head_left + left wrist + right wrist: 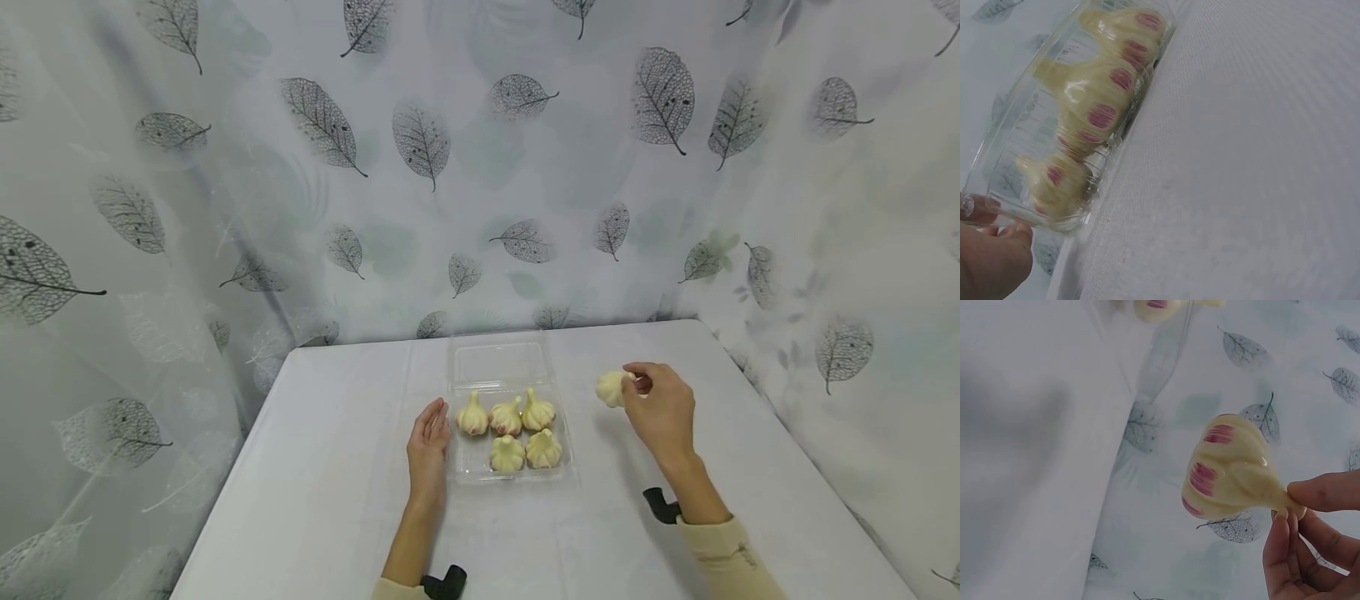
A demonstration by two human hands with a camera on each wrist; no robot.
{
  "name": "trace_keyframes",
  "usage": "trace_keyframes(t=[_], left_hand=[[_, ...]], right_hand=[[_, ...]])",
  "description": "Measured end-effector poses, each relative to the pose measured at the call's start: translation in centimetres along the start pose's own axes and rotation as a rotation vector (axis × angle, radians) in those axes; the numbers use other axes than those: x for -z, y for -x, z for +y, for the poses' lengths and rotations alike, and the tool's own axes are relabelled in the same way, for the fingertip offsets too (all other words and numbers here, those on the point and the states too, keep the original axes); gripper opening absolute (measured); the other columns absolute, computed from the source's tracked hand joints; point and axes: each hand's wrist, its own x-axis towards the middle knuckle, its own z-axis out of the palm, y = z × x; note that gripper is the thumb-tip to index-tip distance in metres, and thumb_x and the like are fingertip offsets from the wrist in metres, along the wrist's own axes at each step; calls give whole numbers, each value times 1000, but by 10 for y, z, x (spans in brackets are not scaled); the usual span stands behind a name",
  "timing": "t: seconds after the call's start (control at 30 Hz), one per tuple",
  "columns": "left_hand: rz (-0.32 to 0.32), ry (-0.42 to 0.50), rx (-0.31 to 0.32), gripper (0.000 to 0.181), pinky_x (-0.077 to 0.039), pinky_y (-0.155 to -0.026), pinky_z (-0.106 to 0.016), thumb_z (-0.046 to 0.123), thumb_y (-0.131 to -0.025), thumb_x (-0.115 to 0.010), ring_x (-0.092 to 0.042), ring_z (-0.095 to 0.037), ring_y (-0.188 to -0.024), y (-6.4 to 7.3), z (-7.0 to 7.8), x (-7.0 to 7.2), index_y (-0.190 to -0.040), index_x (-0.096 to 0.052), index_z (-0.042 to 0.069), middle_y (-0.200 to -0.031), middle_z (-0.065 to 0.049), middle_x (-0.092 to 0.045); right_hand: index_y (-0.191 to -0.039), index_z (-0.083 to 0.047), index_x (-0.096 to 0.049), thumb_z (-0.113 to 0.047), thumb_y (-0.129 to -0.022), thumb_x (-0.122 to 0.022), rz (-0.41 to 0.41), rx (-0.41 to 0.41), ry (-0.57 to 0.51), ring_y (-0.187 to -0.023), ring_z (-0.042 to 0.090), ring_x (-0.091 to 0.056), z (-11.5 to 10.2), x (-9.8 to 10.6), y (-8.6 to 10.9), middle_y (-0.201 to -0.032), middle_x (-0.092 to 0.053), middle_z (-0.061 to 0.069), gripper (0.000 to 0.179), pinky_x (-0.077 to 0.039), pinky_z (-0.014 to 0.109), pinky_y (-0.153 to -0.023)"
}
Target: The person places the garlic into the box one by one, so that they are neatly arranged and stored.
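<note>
Above the table, right of the clear plastic container (471,463), my right hand (663,412) pinches a garlic bulb (612,388) by its stem. The right wrist view shows this cream bulb (1229,469) with purple streaks, thumb and fingertips at the stem's end. Several more garlic bulbs (507,453) sit inside the container in two rows, three at the back and two in front. My left hand (429,450) lies against the container's left side with its fingers extended. In the left wrist view, its fingertips touch the container's wall near a garlic bulb (1057,184).
The container's lid (501,363) is folded back, away from me. A white cloth covers the table (337,467). Leaf-printed curtains (465,167) stand behind the table and along both sides. A black strap piece (662,506) shows at the right wrist.
</note>
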Motion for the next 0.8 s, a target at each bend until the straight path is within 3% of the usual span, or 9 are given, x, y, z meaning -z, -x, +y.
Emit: trace_keyframes(t=[0.8], left_hand=[[10,1,1,48,-38,-120,-25,-4,-108,-46,-34,-27,-154,-1,0,-1,-155,-41,1,-165,-17,-36]], right_hand=[[-101,2,-78,2,-87,-75,-35,31,-44,-75,27,-68,-26,-17,3,-92,-73,15,14,-56,40,-67]])
